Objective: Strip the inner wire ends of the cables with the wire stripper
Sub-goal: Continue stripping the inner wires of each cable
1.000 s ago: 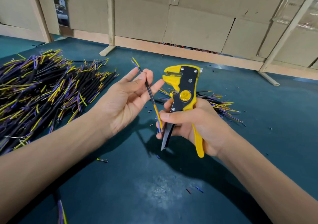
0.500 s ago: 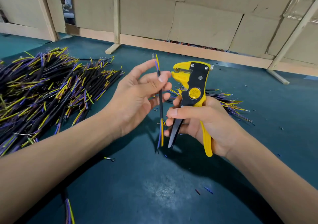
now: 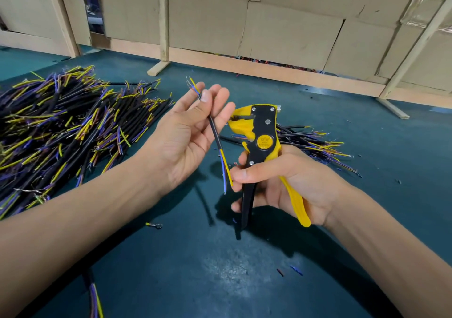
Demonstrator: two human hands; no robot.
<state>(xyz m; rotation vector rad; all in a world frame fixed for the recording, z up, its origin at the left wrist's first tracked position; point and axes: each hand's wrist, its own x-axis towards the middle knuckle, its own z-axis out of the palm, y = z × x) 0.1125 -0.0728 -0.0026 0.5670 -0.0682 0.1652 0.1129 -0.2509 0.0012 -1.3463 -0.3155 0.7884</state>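
Tilted further since before: cable (image 3: 213, 129) pinched in left hand (image 3: 186, 136); right hand (image 3: 281, 183) gripping wire stripper (image 3: 261, 144).

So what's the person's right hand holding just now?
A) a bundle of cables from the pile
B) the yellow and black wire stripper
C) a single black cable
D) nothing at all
B: the right hand is wrapped round the handles of the wire stripper, while the left hand pinches the single black cable.
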